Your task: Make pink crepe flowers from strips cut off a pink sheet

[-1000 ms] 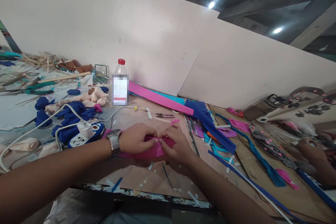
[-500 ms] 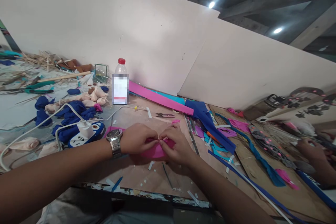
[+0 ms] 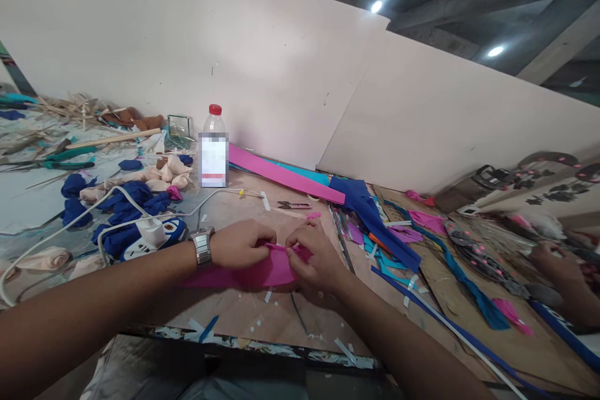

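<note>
A bright pink strip of fabric or crepe paper (image 3: 262,272) lies low over the table, running from under my left wrist to my right fingers. My left hand (image 3: 244,244), with a metal watch (image 3: 203,246) on its wrist, pinches the strip's upper edge. Close beside it, my right hand (image 3: 315,256) grips the strip's right end between thumb and fingers. A small fold shows along the edge between the two hands. Beyond them lie thread snips (image 3: 294,205) and a small pink scrap (image 3: 314,216).
A red-capped bottle (image 3: 214,156) stands near the wall. To the left are a power strip (image 3: 152,239) with a white cable and blue bundles (image 3: 134,197). A long pink strip (image 3: 285,174) and blue strips (image 3: 394,237) lie behind and right. Another person's hand (image 3: 555,269) is at far right.
My left hand has shifted slightly left and apart from the right, and its wrist has turned. More of the pink strip now shows below my hands and towards the left.
</note>
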Motion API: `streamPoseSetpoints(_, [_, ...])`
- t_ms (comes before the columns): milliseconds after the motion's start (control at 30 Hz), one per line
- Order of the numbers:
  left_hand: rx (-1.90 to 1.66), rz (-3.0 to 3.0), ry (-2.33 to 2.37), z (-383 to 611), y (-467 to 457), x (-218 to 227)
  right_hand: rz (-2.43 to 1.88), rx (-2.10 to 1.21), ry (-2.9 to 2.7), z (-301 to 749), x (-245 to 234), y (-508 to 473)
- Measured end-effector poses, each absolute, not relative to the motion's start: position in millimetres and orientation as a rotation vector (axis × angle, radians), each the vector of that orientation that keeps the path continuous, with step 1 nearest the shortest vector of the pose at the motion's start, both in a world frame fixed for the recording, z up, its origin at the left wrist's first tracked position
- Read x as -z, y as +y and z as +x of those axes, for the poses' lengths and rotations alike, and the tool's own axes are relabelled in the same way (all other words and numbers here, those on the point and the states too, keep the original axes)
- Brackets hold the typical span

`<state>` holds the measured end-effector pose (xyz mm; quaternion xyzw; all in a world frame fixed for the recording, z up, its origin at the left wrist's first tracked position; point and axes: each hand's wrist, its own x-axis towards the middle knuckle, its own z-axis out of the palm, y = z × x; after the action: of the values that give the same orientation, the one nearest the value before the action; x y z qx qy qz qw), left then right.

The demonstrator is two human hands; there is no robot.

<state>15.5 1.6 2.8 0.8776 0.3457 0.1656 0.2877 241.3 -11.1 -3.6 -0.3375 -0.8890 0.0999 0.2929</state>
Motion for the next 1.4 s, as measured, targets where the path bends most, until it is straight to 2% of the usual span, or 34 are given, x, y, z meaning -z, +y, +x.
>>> streamPoseSetpoints(667, [-0.396,2.435,1.295,11.9,10.3,-1.6,-0.960,-0.183,-2.260,245.0,3.3,-4.4])
streamPoseSetpoints(900, [-0.455,2.466,0.955,11.2,7.0,-4.3,-0.964,-0.196,-2.267,244.6,1.0,-5.2])
streamPoseSetpoints(1200, [-0.734,2.348,0.996,9.7,8.8,-2.6,-0.973,-0.193,-2.253,246.1,2.9,-3.8])
streamPoseSetpoints(1400, [-0.780,2.316,0.971,9.6,8.9,-1.2,-0.964,-0.185,-2.243,245.4,3.2,-3.1])
